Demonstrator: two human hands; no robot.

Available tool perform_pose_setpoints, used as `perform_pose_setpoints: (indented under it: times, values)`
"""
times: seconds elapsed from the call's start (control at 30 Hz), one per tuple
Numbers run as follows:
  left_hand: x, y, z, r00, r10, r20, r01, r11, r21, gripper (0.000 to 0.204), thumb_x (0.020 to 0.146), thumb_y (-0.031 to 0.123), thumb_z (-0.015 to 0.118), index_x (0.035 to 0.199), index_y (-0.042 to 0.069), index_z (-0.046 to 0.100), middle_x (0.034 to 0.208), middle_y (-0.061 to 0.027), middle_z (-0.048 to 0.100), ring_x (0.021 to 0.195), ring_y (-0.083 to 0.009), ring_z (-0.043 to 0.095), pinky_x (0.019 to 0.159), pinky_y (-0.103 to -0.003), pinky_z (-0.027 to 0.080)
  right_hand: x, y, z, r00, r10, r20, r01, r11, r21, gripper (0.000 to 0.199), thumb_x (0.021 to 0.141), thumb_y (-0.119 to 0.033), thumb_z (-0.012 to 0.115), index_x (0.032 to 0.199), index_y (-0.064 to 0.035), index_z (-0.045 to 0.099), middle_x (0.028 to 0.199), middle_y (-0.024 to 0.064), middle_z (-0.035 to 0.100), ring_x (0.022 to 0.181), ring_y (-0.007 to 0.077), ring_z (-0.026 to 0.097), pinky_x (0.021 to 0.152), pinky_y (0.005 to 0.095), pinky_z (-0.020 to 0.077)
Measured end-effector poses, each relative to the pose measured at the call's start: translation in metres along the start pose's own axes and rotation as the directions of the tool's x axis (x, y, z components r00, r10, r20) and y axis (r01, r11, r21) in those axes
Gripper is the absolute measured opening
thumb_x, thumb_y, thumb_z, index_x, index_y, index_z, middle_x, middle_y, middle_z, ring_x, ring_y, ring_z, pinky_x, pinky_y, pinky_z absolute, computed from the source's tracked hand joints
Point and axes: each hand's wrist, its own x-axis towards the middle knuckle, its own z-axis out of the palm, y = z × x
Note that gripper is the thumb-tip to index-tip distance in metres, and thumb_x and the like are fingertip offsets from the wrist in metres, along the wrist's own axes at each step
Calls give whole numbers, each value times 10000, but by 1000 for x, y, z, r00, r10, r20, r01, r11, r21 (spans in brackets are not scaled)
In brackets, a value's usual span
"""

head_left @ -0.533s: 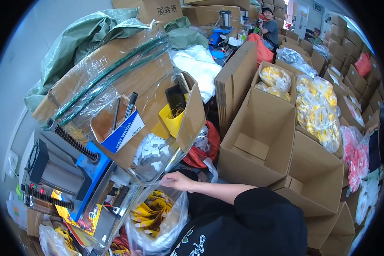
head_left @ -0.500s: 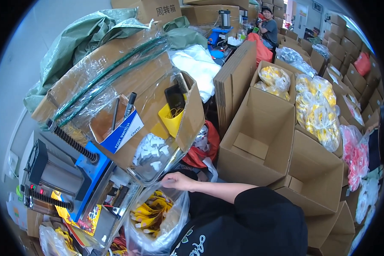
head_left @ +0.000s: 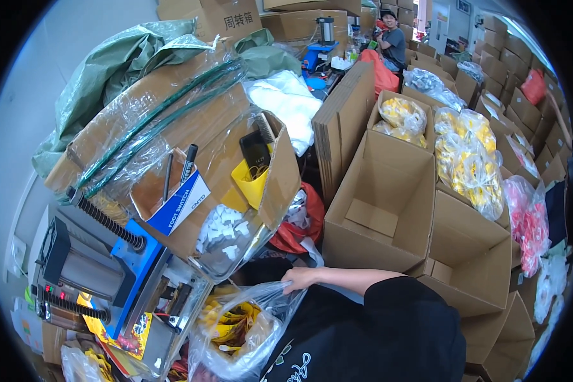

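Note:
A clear plastic bag (head_left: 270, 318) stands close against my black shirt, full of flat yellow pieces (head_left: 232, 321) with brown edges. My right hand (head_left: 299, 278) is closed on the bag's rim and pulls the film taut to the right. I do not see my left hand; the lower left of the bag runs to the picture's edge. Just beyond the bag is a clear tray (head_left: 218, 272) with small white plastic pieces (head_left: 223, 229) in it.
At left stands a blue press (head_left: 130, 254) with black springs. Behind the tray, a cut-open carton holds pens in a small box (head_left: 172, 197), a yellow cup (head_left: 251, 184) and a phone (head_left: 254, 149). Open cartons (head_left: 382, 210) and bagged yellow goods (head_left: 468, 165) line the right. Another person (head_left: 391, 44) sits far back.
My right hand has moved right, drawing the bag's rim outward with it. The bag's mouth is stretched toward my body. The whole view has shifted slightly.

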Motion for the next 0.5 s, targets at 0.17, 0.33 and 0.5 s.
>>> perform_pose_setpoints:
  times: [0.17, 0.33, 0.5]
  values:
    - [27, -20, -15, 987, 146, -60, -118, 935, 335, 538, 979, 374, 473, 1392, 35, 408, 1401, -150, 448, 1253, -285, 443, 1064, -406, 341, 4, -5, -7, 999, 2, 51, -9, 990, 143, 279, 862, -291, 659, 932, -21, 682, 773, 70, 677, 707, 147, 642, 667, 316, 494]
    - [62, -15, -117, 945, 309, -106, -299, 949, 100, 636, 963, 466, 466, 1459, 94, 326, 1451, -135, 408, 1346, -321, 356, 1130, -486, 256, -3, 35, -12, 996, -9, -86, 15, 997, 71, 257, 869, -276, 651, 913, -24, 678, 747, 55, 665, 676, 123, 632, 647, 297, 491]
    - [55, -9, -120, 909, 417, 23, -381, 850, -363, 614, 972, 373, 520, 1468, 70, 324, 1449, -117, 417, 1327, -282, 388, 1088, -439, 322, -3, 52, 4, 967, 167, -194, -140, 979, 145, 178, 862, -219, 615, 897, -56, 674, 650, 58, 635, 529, 140, 597, 482, 271, 479]
